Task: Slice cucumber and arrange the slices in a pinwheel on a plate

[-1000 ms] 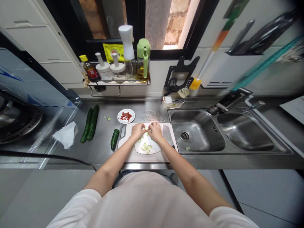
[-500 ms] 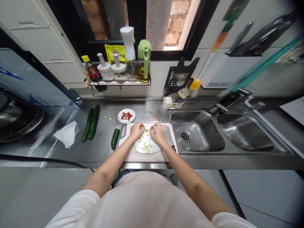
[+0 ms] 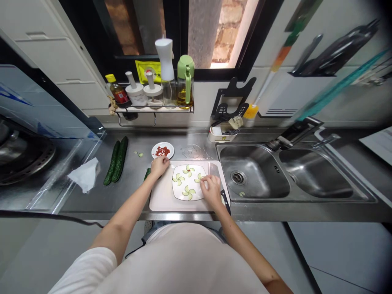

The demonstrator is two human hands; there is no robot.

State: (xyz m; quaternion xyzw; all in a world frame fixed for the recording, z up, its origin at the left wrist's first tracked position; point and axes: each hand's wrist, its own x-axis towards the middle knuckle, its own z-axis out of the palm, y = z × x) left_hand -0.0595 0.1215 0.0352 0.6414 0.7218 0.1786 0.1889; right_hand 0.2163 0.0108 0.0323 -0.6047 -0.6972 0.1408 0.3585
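Observation:
A white squarish plate [image 3: 196, 195] with green-edged cucumber slices fanned in several pinwheels lies on the pale cutting board [image 3: 161, 202]. One pinwheel [image 3: 188, 170] at the far side has a red bit at its centre. My left hand [image 3: 159, 166] is at the board's far left corner, by the near rim of a small white dish [image 3: 154, 152] of chopped red bits [image 3: 162, 150]. Its fingers are bent together; what they hold, if anything, is hidden. Over the plate's right rim, my right hand [image 3: 211, 188] pinches thumb and fingers beside the right pinwheel [image 3: 199, 177].
A knife [image 3: 226, 201] lies at the board's right edge, beside the double sink [image 3: 257, 167]. A cut cucumber [image 3: 147, 173] is partly behind my left wrist. Two whole cucumbers [image 3: 116, 161] and a crumpled white cloth or paper [image 3: 85, 174] lie left. Bottles stand on a rack [image 3: 154, 109].
My hands have parted from the far pinwheel, uncovering its red bit. The left moved left towards the small dish, the right moved right and nearer to me.

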